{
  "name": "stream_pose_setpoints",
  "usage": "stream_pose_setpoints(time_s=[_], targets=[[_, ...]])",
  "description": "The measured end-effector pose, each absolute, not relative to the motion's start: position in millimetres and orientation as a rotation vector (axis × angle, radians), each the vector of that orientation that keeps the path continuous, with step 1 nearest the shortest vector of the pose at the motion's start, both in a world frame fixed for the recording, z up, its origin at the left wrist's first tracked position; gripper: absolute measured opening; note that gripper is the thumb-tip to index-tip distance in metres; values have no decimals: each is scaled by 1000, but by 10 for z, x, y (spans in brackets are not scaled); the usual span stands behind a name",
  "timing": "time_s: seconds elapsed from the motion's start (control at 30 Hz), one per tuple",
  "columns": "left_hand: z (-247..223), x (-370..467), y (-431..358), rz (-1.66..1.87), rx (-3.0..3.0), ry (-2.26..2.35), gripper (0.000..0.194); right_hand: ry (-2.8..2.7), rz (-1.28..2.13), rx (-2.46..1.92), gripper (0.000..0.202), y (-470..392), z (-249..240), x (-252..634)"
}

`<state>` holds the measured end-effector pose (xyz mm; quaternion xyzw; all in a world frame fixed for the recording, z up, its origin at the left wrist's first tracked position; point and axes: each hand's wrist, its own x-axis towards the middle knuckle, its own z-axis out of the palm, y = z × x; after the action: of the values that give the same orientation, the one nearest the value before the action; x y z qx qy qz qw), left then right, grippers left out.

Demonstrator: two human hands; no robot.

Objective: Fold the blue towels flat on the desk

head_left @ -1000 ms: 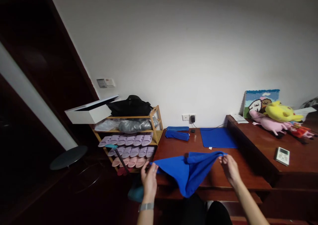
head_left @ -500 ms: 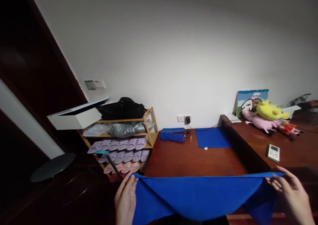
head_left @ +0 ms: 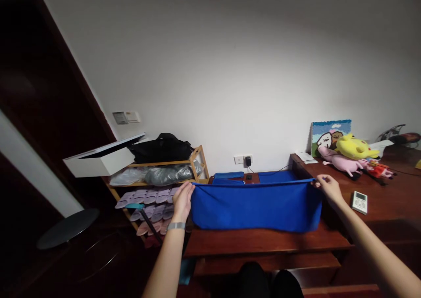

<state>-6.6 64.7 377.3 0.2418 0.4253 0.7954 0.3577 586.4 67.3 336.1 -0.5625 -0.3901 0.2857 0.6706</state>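
A blue cloth (head_left: pixel 256 206) is stretched between my two hands above the brown wooden desk (head_left: pixel 263 243), its top edge pulled nearly straight. My left hand (head_left: pixel 183 199) pinches the upper left corner. At the upper right corner, my right hand (head_left: pixel 329 187) grips the cloth between thumb and fingers. The lower part hangs down in front of the desk top, and I cannot tell whether it touches the wood. Behind it, partly hidden, lie folded blue cloths (head_left: pixel 228 175) at the left and a flat blue cloth (head_left: pixel 278 176) at the right.
On the left stands a wooden shoe rack (head_left: pixel 197 157) with several slippers (head_left: pixel 150 197), a black bag (head_left: pixel 161 148) and a white box (head_left: pixel 108 162). A raised desk section at right holds plush toys (head_left: pixel 351 155) and a white remote (head_left: pixel 359 202). A black plug (head_left: pixel 248 161) sits in the wall socket.
Both hands have moved forward over the desk and somewhat closer together, carrying the blue cloth. It now hangs in front of the folded and flat cloths at the back.
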Motion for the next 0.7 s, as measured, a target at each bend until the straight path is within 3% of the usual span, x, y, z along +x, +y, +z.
stream_pose_setpoints(time_s=[0.1, 0.2, 0.3, 0.47, 0.57, 0.7], targets=[[3917, -174, 625, 2116, 690, 1053, 21, -909, 623, -1213, 49, 719, 3511, 5922], [3620, -327, 439, 2153, 728, 1061, 24, -1033, 543, -1204, 42, 536, 3315, 5951], [2884, -448, 238, 2071, 721, 1225, 25, -1178, 497, -1306, 38, 274, 2730, 5895], [1614, -371, -33, 1719, 609, 1622, 14, -1116, 656, -1609, 50, 7, 1403, 5722], [1256, -311, -139, 1619, 613, 1715, 12, -1038, 704, -1725, 50, -57, 820, 5678], [1095, -417, -185, 1521, 692, 1791, 12, -1049, 657, -1728, 47, -137, 546, 5673]])
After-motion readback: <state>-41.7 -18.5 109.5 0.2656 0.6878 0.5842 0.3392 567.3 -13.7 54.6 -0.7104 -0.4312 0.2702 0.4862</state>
